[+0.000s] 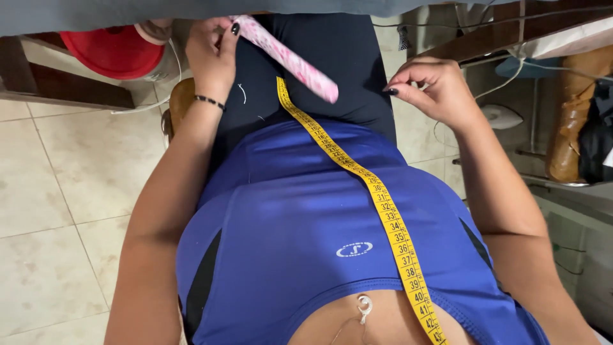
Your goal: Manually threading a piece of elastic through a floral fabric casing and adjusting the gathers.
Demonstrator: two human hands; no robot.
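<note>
Over lap: yellow tape measure (357, 172), red bucket (115, 48) left.

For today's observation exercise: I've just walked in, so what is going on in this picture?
A seated person looks down at their lap. The left hand grips a pink patterned strip at its upper end. The right hand pinches its fingertips together beside the dark trousers; whether it holds a thread is too small to tell. A yellow tape measure hangs down over the blue top.
</note>
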